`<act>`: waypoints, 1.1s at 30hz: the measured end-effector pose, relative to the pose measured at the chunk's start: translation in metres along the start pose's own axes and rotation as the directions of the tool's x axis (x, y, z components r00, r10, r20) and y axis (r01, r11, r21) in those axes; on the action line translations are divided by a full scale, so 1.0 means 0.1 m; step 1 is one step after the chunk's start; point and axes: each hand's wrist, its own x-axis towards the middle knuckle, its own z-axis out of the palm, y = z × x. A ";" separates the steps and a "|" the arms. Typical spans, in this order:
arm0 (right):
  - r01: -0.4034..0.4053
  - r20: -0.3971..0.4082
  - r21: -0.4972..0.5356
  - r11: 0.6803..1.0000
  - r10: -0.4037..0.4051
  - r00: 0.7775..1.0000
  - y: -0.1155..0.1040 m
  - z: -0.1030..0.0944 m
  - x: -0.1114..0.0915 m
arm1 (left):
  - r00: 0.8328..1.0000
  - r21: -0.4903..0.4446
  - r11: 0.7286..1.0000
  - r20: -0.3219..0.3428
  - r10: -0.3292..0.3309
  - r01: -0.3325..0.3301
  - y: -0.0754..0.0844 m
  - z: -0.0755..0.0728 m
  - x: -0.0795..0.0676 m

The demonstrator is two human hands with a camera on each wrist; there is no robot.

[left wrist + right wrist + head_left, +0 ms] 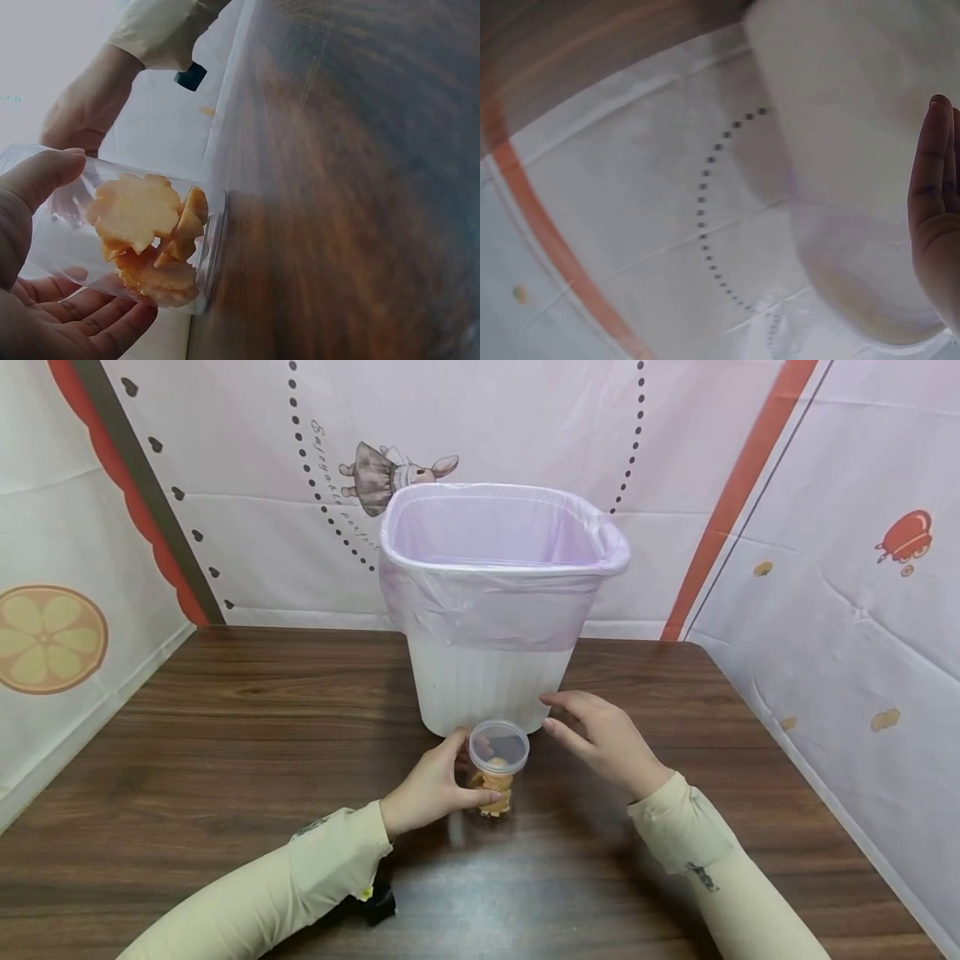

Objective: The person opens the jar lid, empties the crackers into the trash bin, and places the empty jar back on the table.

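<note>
My left hand (429,787) grips a clear plastic jar (498,752) from its left side, thumb across the front and fingers round behind. Inside the jar, several golden-brown biscuits with scalloped edges (139,210) lie heaped toward the bottom. The jar stands upright close over the brown table, and its round clear top faces up. To the right of the jar, my right hand (606,737) hovers with fingers extended and holds nothing. The right wrist view catches that hand (936,195) only at its right edge, in front of the bin.
Just behind the jar stands a white waste bin (487,689) lined with a thin lilac bag (480,610) folded over its rim. Printed cloth (225,460) hangs round the back and sides. A small black object (381,903) shows by my left sleeve.
</note>
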 end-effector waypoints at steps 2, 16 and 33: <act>0.025 -0.002 0.013 1.000 -0.025 1.000 -0.09 0.00 0.01 | 1.000 -0.005 1.000 0.005 -0.007 0.007 0.01 0.00 0.00; 0.165 -0.039 0.045 0.985 -0.163 0.986 -0.49 0.18 0.05 | 0.999 -0.018 0.999 0.029 -0.028 0.028 0.01 -0.01 -0.01; 0.160 -0.048 -0.025 0.987 -0.161 0.986 -0.51 0.20 0.05 | 0.999 -0.007 1.000 0.030 -0.027 0.028 -0.01 -0.01 0.00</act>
